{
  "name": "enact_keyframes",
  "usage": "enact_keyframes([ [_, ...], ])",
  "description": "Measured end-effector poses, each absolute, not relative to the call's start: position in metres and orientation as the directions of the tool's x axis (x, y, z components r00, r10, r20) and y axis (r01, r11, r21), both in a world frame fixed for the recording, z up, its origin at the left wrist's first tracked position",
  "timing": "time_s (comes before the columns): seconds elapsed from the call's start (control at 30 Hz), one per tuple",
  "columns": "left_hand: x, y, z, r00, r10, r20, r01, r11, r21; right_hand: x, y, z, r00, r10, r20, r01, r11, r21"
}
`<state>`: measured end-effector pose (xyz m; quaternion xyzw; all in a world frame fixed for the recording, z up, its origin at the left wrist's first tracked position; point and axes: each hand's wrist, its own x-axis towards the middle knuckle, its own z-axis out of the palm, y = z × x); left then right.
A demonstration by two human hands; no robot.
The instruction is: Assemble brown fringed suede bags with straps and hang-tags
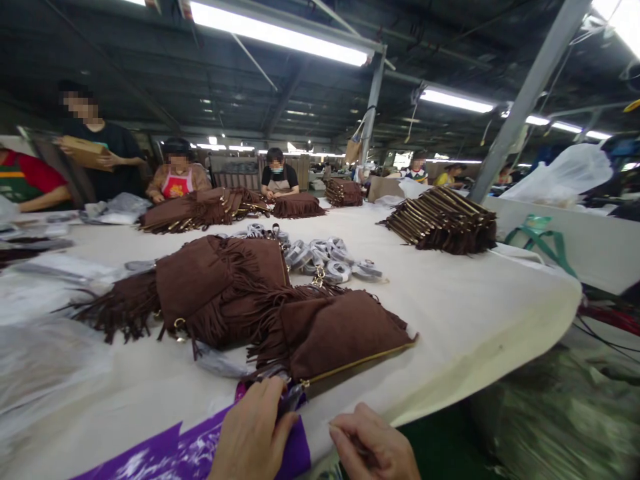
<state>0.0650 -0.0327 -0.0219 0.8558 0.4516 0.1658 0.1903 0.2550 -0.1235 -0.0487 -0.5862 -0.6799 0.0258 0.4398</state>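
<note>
Left hand (254, 427) is curling over purple plastic (197, 443), right hand (375, 440) pinching narrow (I can't tell either's hold); fringed bags (345, 327) are crowding the tabletop's (450, 307) near edge, tube light (280, 33) glowing.

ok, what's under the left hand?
Purple plastic shows on both sides of the left hand. A dark piece shows between forefinger and thumb, near the brown fringed pouch. Whatever the hand itself covers can't be seen.
</note>
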Motion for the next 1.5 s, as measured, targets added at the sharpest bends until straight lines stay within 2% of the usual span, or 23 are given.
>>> enact_keyframes([
  [0.1,0.072,-0.034,-0.017,0.533,0.846,-0.025,0.712,-0.432,0.554,0.258,-0.12,-0.05,0.085,0.82,0.566,0.792,0.289,-0.538],
  [0.2,0.071,-0.036,-0.009,0.535,0.839,-0.096,0.719,-0.393,0.574,0.258,-0.114,-0.055,0.101,0.822,0.56,0.782,0.282,-0.555],
  [0.27,0.066,-0.034,-0.006,0.554,0.829,-0.074,0.699,-0.415,0.583,0.259,-0.11,-0.057,0.101,0.82,0.563,0.775,0.29,-0.562],
  [0.4,0.058,-0.025,-0.001,0.608,0.788,0.093,0.614,-0.541,0.574,0.258,-0.105,-0.049,0.08,0.857,0.509,0.743,0.289,-0.604],
  [0.5,0.06,-0.015,0.002,0.651,0.747,0.139,0.622,-0.629,0.465,0.255,-0.098,-0.034,0.009,0.886,0.464,0.716,0.318,-0.621],
  [0.6,0.067,-0.006,0.0,0.678,0.724,0.129,0.667,-0.679,0.308,0.253,-0.085,-0.02,-0.077,0.87,0.487,0.707,0.392,-0.588],
  [0.7,0.071,0.003,-0.004,0.703,0.691,0.169,0.676,-0.723,0.142,0.252,-0.072,-0.012,-0.226,0.851,0.474,0.749,0.463,-0.474],
  [0.8,0.066,0.012,-0.008,0.747,0.629,0.213,0.638,-0.769,0.033,0.251,-0.062,-0.014,-0.386,0.85,0.358,0.797,0.503,-0.334],
  [0.87,0.059,0.015,-0.01,0.772,0.599,0.212,0.615,-0.789,-0.007,0.251,-0.058,-0.018,-0.421,0.852,0.311,0.797,0.511,-0.321],
  [0.93,0.054,0.017,-0.013,0.79,0.576,0.212,0.593,-0.804,-0.026,0.251,-0.055,-0.02,-0.417,0.858,0.3,0.765,0.51,-0.394],
  [1.0,0.051,0.018,-0.017,0.8,0.557,0.223,0.575,-0.818,-0.017,0.251,-0.053,-0.019,-0.386,0.873,0.297,0.696,0.487,-0.528],
  [1.07,0.051,0.019,-0.021,0.794,0.56,0.235,0.57,-0.821,0.029,0.251,-0.049,-0.013,-0.341,0.895,0.288,0.616,0.444,-0.651],
  [1.13,0.054,0.02,-0.023,0.773,0.589,0.235,0.583,-0.806,0.101,0.252,-0.044,-0.005,-0.309,0.911,0.274,0.59,0.41,-0.696],
  [1.2,0.056,0.021,-0.022,0.75,0.618,0.234,0.593,-0.786,0.176,0.252,-0.038,0.003,-0.298,0.92,0.256,0.647,0.392,-0.654],
  [1.37,0.053,0.024,-0.009,0.722,0.645,0.25,0.557,-0.757,0.343,0.25,-0.025,0.014,-0.313,0.925,0.216,0.832,0.376,-0.408],
  [1.5,0.048,0.027,-0.009,0.755,0.596,0.274,0.498,-0.792,0.352,0.247,-0.018,0.016,-0.406,0.9,0.159,0.89,0.429,-0.154],
])
